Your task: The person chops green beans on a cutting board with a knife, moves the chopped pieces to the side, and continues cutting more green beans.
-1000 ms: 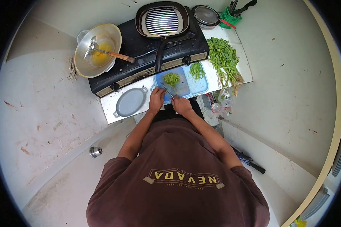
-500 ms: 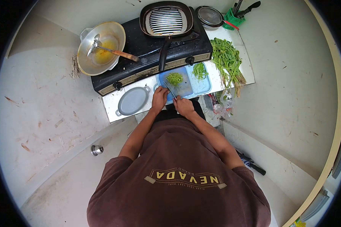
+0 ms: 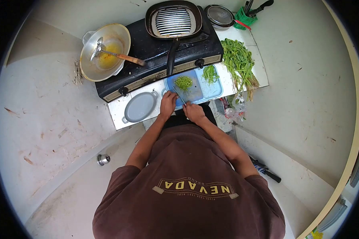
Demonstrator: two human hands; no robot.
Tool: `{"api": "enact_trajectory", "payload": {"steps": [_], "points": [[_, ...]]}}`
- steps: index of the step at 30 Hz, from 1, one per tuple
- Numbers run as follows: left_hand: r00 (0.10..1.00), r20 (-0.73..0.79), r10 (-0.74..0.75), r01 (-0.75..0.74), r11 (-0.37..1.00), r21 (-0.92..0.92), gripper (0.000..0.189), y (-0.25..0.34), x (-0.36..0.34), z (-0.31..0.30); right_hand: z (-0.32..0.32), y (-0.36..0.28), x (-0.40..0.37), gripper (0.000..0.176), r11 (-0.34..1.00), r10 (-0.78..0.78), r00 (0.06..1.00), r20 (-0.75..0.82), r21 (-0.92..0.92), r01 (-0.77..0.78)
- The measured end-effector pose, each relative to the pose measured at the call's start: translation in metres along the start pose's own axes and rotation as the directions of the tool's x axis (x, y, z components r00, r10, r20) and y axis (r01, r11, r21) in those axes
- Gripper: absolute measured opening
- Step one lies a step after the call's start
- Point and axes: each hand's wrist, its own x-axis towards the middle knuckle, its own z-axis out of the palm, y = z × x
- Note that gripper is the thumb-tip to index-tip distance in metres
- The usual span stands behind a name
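A knife lies slantwise over the lower left of the blue cutting board, its handle end in my right hand, which is closed round it. My left hand rests at the board's left edge near the blade, fingers bent together; what they hold, if anything, is too small to make out. Just beyond the blade sits a heap of finely chopped greens. Some longer cut leaves lie on the board's right part.
Behind the board stands a black stove with a grill pan and a wok holding a ladle. A grey oval plate is at left. Leafy greens, a strainer and a green knife basket are at right.
The view has shifted very slightly. Both hands and the knife stay in nearly the same place on the board.
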Motion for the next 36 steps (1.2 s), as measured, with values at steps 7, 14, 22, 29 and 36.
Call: {"api": "enact_trajectory", "payload": {"steps": [7, 14, 22, 29, 36], "points": [[0.999, -0.023, -0.031, 0.030, 0.999, -0.029, 0.007, 0.001, -0.001, 0.001, -0.004, -0.005, 0.016, 0.043, 0.998, -0.054, 0.998, -0.027, -0.019, 0.053], [0.998, -0.026, -0.056, 0.057, 0.998, 0.004, 0.007, 0.000, 0.003, 0.000, -0.017, 0.015, 0.006, 0.045, 0.998, 0.036, 0.999, 0.026, -0.047, -0.034], [0.998, -0.057, -0.008, 0.007, 1.000, -0.010, 0.008, -0.006, 0.010, 0.009, -0.023, 0.015, 0.006, 0.047, 1.000, 0.012, 1.000, 0.024, -0.007, -0.012], [0.995, -0.054, -0.086, 0.081, 0.993, -0.082, 0.008, -0.002, 0.008, 0.009, -0.019, 0.009, 0.002, 0.047, 1.000, -0.002, 1.000, 0.018, 0.002, 0.002], [0.995, -0.042, -0.093, 0.089, 0.992, -0.093, 0.010, -0.006, 0.008, 0.011, -0.018, 0.009, 0.004, 0.046, 1.000, 0.015, 0.999, 0.051, -0.013, -0.015]]}}
